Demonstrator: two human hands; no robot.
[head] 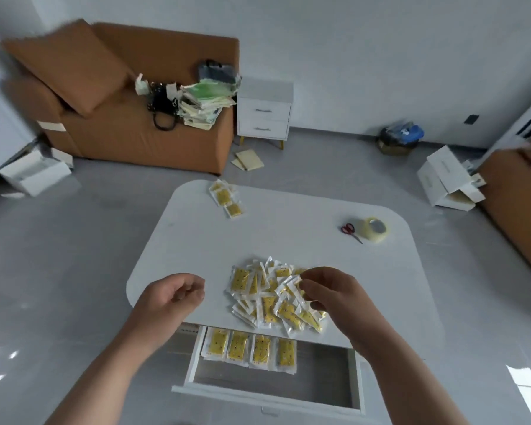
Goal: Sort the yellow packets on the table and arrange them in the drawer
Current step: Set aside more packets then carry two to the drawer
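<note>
A loose pile of yellow packets (267, 296) in clear wrappers lies near the front edge of the white table (282, 231). My right hand (328, 289) rests on the pile's right side, fingers pinching a packet there. My left hand (175, 294) hovers over the table left of the pile, fingers loosely curled with nothing in them. Below the table edge the open drawer (270, 394) holds a row of several yellow packets (252, 349) laid side by side along its back left. A smaller group of yellow packets (226, 197) sits at the table's far left edge.
Red-handled scissors (351, 232) and a roll of clear tape (374, 230) lie at the table's right. Behind are a brown sofa (141, 124) with piled bags, a white nightstand (264, 113), and open white boxes (448, 182) on the grey floor.
</note>
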